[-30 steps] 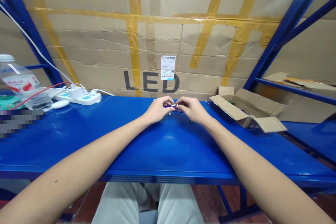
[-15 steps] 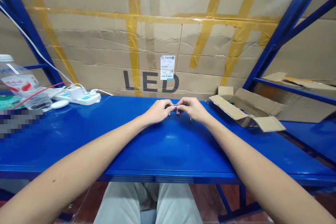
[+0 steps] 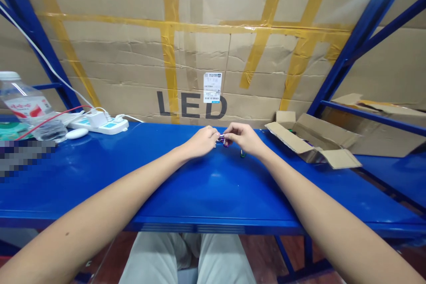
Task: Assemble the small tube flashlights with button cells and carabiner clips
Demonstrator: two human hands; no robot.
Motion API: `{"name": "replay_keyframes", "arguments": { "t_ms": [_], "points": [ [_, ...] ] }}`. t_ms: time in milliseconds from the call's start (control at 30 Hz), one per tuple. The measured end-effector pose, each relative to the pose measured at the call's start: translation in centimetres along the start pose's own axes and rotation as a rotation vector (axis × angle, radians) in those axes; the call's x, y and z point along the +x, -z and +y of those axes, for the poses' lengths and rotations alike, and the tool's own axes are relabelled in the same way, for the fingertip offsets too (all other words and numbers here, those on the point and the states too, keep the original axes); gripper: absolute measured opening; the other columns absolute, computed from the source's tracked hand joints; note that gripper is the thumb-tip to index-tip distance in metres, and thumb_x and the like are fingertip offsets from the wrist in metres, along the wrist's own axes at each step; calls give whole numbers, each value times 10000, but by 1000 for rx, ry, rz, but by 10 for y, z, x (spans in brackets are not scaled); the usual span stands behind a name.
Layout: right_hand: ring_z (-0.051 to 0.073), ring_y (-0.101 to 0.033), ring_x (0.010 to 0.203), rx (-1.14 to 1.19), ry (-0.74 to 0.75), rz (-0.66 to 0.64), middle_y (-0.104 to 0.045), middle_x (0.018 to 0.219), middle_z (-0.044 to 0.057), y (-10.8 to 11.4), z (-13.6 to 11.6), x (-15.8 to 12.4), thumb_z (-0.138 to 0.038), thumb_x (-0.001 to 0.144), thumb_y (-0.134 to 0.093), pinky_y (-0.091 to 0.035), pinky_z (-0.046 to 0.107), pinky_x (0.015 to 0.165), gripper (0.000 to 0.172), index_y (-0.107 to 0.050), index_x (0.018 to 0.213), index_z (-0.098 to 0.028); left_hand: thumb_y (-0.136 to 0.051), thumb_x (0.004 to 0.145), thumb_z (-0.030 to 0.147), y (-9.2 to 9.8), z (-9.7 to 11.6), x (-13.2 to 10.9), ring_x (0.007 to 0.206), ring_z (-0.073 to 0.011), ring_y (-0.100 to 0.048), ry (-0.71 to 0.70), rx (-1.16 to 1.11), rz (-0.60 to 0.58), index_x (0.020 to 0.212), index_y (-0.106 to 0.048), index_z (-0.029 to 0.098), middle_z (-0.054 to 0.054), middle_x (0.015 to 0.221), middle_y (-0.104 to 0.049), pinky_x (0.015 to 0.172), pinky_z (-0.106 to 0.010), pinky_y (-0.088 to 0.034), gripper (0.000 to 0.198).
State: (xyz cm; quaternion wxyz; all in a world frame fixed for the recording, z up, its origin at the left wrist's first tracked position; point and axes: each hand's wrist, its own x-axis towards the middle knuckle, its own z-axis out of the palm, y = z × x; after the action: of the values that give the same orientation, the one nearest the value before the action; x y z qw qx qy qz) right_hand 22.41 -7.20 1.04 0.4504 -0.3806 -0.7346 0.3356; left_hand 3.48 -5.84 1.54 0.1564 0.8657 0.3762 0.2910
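Above the middle of the blue table (image 3: pixel 213 195), my two hands meet at a small shiny purple piece (image 3: pixel 226 143) with a looped lower part. My right hand (image 3: pixel 244 137) pinches it between thumb and fingertips. My left hand (image 3: pixel 202 141) is closed at the piece's left end, its fingertips curled over. Small silvery bits show beneath the left fingers, too small to name. Just below my right hand lies a small green piece (image 3: pixel 242 154) on the table, partly shiny.
An open cardboard box (image 3: pixel 313 140) with small dark items inside stands at right. To the left are a water bottle (image 3: pixel 31 106), a power strip (image 3: pixel 103 124) with plugs and cables, and a white oval object (image 3: pixel 76 133). A large taped carton (image 3: pixel 133 62) rises behind the table.
My left fingers have curled further over the piece's left end, and more of its purple part shows between the hands. The green piece has stayed put.
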Motion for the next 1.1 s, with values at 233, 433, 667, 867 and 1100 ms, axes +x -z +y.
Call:
{"name": "replay_keyframes", "arguments": {
  "t_ms": [233,433,667,867,1100],
  "points": [
    [154,-615,636,-45,49,2,-671,672,20,2,-2,0,-296,748,-700,-498,309,648,147,-641,758,-162,-472,935,255,3,-10,1,733,-126,-601,41,-477,-201,883,-530,164,-40,856,-665,699,-264,-467,120],
    [160,-625,652,29,47,2,-684,683,29,1,-13,-1,-332,744,-717,-511,322,660,192,-640,791,-163,-524,930,378,3,-15,0,773,-126,-616,-10,-648,-257,975,-531,169,-82,1012,-663,651,-248,-460,214],
    [161,-608,639,-12,55,2,-673,682,27,4,-13,1,-316,731,-705,-500,327,641,177,-669,810,-162,-638,850,490,0,-17,2,731,-125,-606,4,-694,-241,924,-507,169,-56,887,-663,651,-255,-447,354],
    [164,-615,656,-66,46,7,-689,733,39,8,-12,0,-284,739,-674,-495,314,635,153,-665,827,-159,-643,844,501,6,-12,0,609,-103,-551,14,-647,-236,931,-483,183,-3,744,-623,561,-225,-387,367],
    [164,-613,650,-351,84,-19,-687,699,35,11,-10,-2,-232,806,-591,-473,304,633,113,-679,779,-166,-572,906,386,4,-8,-1,468,-58,-410,56,-547,-205,908,-497,182,39,674,-531,461,-198,-299,217]
  ]
}}
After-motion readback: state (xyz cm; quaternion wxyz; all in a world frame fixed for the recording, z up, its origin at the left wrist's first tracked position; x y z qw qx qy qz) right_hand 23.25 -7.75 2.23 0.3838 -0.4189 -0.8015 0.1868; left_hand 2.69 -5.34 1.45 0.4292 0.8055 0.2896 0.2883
